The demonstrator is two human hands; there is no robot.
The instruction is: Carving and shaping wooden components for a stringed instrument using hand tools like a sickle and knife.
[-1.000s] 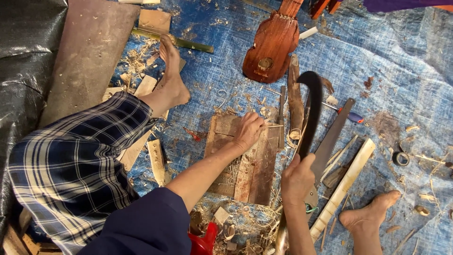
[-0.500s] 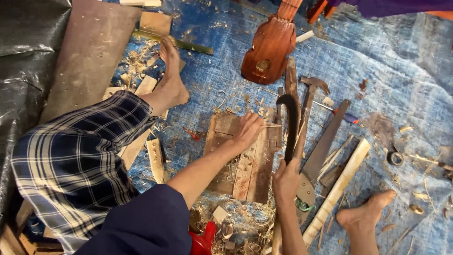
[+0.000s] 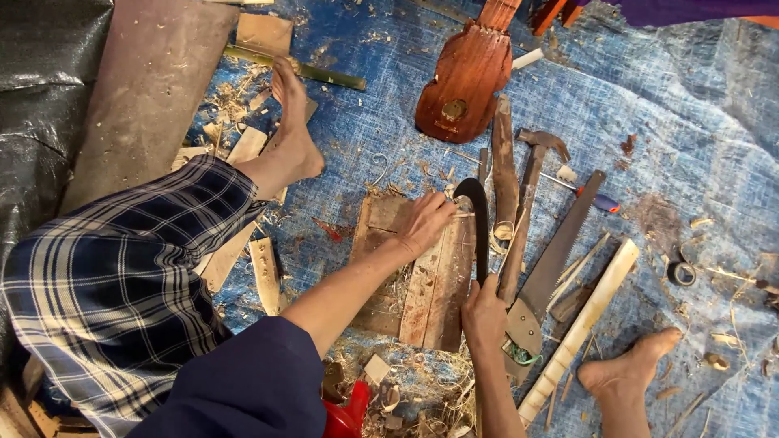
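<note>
In the head view, the right hand [image 3: 484,312] is closed around the handle of one curved knife [image 3: 479,223], in the lower middle of the frame. The left hand [image 3: 423,223] pinches one thin wood stick [image 3: 461,215] on the board [image 3: 422,284]. The stick looks light and easy to break; hold it near the end. One hammer [image 3: 535,154] and one saw [image 3: 560,251] lie to the right.

I see a dark blue sleeve [image 3: 243,381], a blue-and-white plaid sarong [image 3: 114,284] over the left leg, and bare feet [image 3: 296,146].
</note>
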